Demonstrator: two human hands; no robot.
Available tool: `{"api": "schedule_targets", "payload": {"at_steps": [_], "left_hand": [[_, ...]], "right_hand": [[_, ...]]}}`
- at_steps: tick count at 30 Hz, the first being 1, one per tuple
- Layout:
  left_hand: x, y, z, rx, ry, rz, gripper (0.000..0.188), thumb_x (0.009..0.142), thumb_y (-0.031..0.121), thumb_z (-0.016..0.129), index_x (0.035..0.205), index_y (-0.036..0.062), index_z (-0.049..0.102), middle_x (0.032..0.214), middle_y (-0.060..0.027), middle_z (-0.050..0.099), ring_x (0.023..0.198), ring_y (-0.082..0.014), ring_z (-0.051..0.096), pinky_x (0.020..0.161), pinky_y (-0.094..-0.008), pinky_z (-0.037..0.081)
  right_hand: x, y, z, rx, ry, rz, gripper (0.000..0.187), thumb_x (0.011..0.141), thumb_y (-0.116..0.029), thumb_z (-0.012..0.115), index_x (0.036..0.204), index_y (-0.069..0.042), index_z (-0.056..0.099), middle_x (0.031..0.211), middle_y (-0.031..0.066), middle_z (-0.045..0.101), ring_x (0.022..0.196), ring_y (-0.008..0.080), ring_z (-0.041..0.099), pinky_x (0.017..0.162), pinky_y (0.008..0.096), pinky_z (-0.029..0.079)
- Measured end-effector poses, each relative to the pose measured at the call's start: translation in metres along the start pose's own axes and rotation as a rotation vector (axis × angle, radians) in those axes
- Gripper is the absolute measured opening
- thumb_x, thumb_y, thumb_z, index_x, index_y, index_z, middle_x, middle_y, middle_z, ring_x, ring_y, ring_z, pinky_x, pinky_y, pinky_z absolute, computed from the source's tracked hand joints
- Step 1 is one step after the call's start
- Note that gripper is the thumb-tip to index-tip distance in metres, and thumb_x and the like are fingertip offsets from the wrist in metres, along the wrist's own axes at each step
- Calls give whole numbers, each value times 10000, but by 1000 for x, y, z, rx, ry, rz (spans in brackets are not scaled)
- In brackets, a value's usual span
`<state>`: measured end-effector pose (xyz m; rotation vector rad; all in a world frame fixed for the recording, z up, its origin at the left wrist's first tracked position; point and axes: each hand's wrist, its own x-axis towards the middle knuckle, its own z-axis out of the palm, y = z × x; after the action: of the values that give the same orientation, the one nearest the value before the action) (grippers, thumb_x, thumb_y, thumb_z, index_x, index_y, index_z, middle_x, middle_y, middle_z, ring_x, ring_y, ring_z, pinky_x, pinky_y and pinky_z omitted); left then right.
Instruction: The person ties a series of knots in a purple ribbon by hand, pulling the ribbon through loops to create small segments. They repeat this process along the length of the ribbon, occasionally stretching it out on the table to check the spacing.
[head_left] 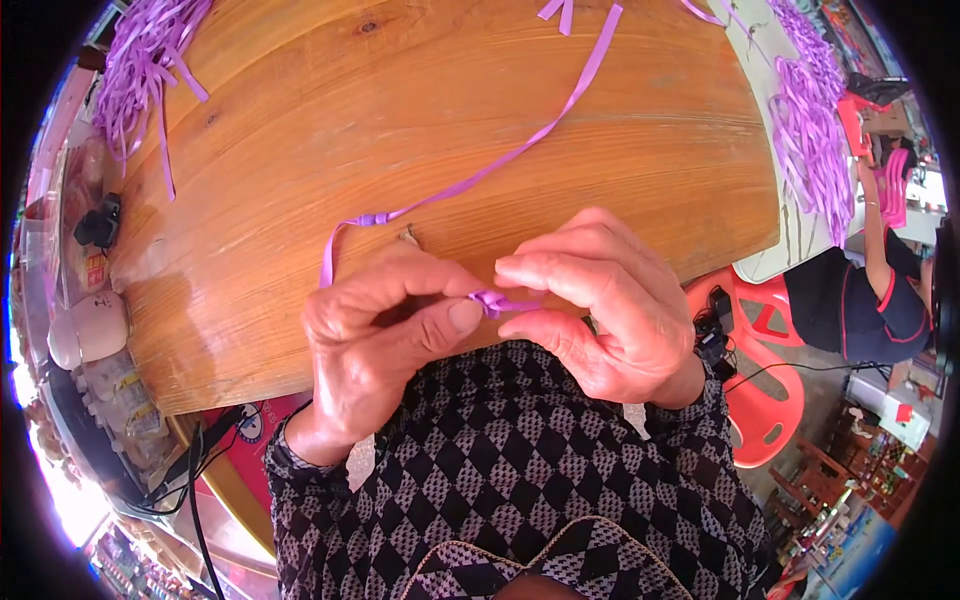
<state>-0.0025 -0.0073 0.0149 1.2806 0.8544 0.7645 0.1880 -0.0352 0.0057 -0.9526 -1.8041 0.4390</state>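
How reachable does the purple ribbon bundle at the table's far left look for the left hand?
Probably yes: wooden tabletop lies between the left hand and the bundle, with nothing upright blocking. However, that hand pinches a purple ribbon, so it may need to let go first.

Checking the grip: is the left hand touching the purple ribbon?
Touching: the head view shows the left hand pinching the purple ribbon between thumb and forefinger.

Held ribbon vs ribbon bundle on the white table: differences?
Shape: the held ribbon is bunched into a small knot-like fold; the bundle is a mass of long, loose strands.
Contact: the held ribbon is in the left hand's grip; no hand touches the bundle.
Support: the held ribbon is pinched in fingers; the bundle lies on the white table.
Shared: both are purple.
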Motion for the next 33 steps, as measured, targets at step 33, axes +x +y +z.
{"api": "schedule_targets", "payload": {"at_steps": [33], "left_hand": [[-3,-2,4,-122,18,-142,94,819,48,653,887,-18,654,806,-38,609,634,-96,533,621,-208,440]], "right_hand": [[-2,0,1,141,-35,169,261,652,-45,758,896,-25,670,774,70,597,625,171,521,525,277,390]]}}
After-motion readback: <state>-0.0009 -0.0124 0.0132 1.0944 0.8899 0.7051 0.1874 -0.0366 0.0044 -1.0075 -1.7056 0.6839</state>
